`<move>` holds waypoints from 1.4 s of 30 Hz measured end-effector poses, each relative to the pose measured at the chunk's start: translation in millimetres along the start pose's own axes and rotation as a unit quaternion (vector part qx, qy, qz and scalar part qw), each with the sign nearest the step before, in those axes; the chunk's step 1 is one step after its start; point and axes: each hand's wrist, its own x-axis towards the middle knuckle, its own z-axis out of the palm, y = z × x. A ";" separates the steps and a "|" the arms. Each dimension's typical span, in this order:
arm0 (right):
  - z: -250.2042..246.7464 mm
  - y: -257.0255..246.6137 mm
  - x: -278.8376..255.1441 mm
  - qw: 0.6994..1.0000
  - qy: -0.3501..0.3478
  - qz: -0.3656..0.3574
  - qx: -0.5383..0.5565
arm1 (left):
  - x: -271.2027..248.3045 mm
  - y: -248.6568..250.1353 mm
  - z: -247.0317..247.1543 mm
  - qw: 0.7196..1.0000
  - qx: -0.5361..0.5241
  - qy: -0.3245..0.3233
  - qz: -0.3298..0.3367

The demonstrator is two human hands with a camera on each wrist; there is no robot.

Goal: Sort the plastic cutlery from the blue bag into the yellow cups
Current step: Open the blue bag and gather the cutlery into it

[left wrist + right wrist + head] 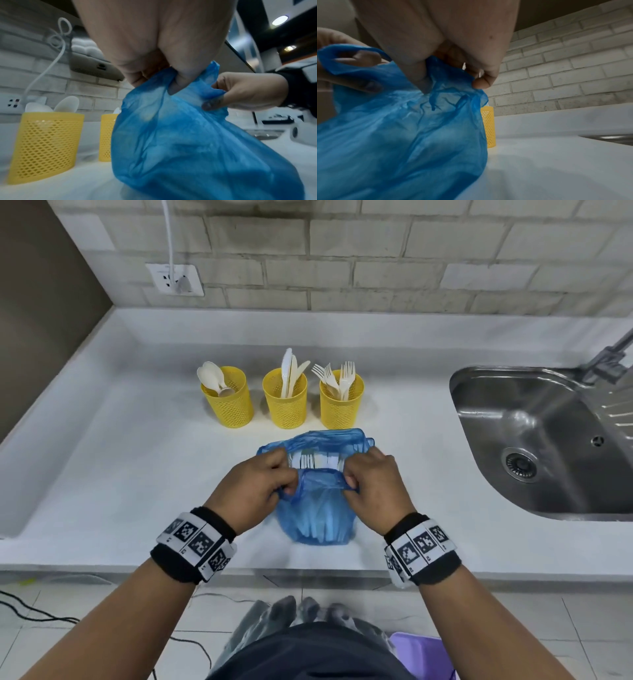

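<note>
A blue plastic bag [320, 518] stands on the white counter near its front edge, with white cutlery [313, 461] showing in its open mouth. My left hand [255, 486] grips the bag's left rim and my right hand [371, 482] grips its right rim, holding the mouth apart. Behind the bag stand three yellow mesh cups: the left cup [228, 398] holds spoons, the middle cup [285, 398] knives, the right cup [341, 400] forks. The left wrist view shows my fingers [178, 81] pinching the blue bag [197, 148]. In the right wrist view the blue bag [399, 135] hangs from my fingers [481, 82].
A steel sink [544, 440] with a tap [609, 354] lies to the right. A wall socket [174, 279] with a white cable sits on the brick wall at the back left. The counter's front edge [308, 571] runs just below my wrists.
</note>
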 end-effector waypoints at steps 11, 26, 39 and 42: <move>-10.0 -30.8 -46.7 0.986 0.121 0.109 0.017 | -56.1 5.0 -14.2 0.999 0.013 0.022 -0.024; -22.3 -34.2 -3.2 0.969 -0.200 0.059 -0.133 | -21.5 2.7 -16.8 0.972 -0.201 -0.105 -0.068; 0.5 -24.4 1.0 0.931 -0.313 0.041 -0.186 | -3.3 -2.4 2.9 0.947 0.207 -0.240 -0.048; 1.6 -20.5 2.9 0.943 -0.288 0.046 -0.162 | -6.4 -2.7 5.6 0.953 0.201 -0.218 -0.065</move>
